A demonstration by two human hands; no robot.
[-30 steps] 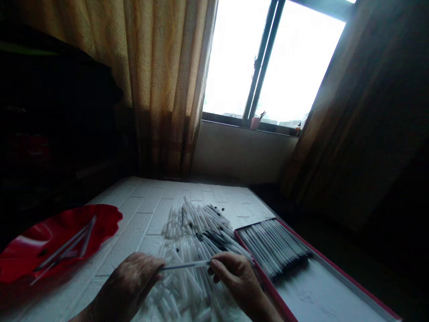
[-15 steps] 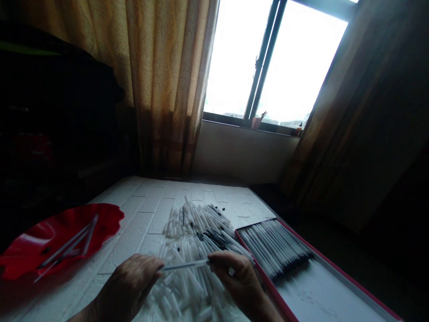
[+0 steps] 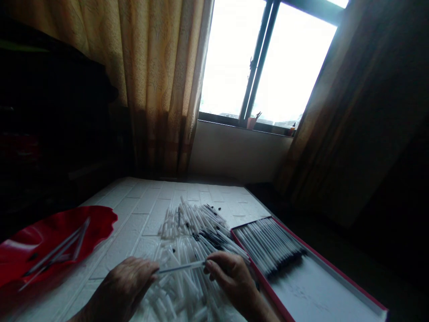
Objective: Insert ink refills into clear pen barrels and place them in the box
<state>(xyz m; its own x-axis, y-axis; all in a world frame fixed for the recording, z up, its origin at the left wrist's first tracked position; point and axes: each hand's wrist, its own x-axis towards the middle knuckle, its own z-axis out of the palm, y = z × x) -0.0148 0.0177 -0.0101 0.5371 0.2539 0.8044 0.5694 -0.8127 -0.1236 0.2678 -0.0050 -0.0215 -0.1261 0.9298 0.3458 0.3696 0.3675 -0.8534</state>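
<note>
A slim clear pen (image 3: 181, 268) is stretched level between my two hands. My left hand (image 3: 129, 284) pinches its left end, and the fingers of my right hand (image 3: 233, 273) are closed on the other end. Just below and behind the pen lies a heap of translucent white pen barrels (image 3: 177, 295), blurred at the near side. Dark slender pen parts (image 3: 214, 239) lie among the barrels beyond my right hand. To the right, a shallow red-edged box (image 3: 281, 308) holds a row of pens (image 3: 268, 246) with dark ends toward me.
A red wavy-rimmed dish (image 3: 103, 214) with a few pens in it stands at the left. The table (image 3: 130, 214) has a white brick-patterned surface. Behind it are a patterned curtain (image 3: 161, 89) and a window with a small cup (image 3: 251, 123) on its sill.
The whole view has shifted slightly, so things sit a little further left. Both hands keep hold of the pen, with the right fingers slightly repositioned at its end.
</note>
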